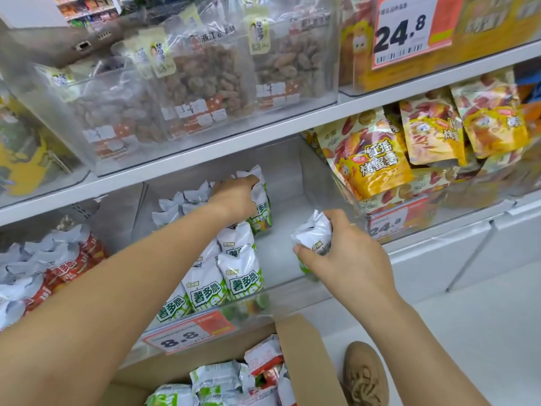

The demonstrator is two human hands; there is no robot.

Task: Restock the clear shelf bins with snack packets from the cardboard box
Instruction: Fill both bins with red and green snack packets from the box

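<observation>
Gripping one green packet (pixel 313 238) over the clear bin (pixel 292 259), the right hand (pixel 348 253) curls shut while the left hand (pixel 234 197) clasps a standing packet (pixel 260 200).

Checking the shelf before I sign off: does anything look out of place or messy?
Nothing is spilled or torn. The green packets fill only the left side of their bin, leaving the right side bare. The yellow bags in the next bin are heaped at tilted angles rather than stood in rows.
</observation>
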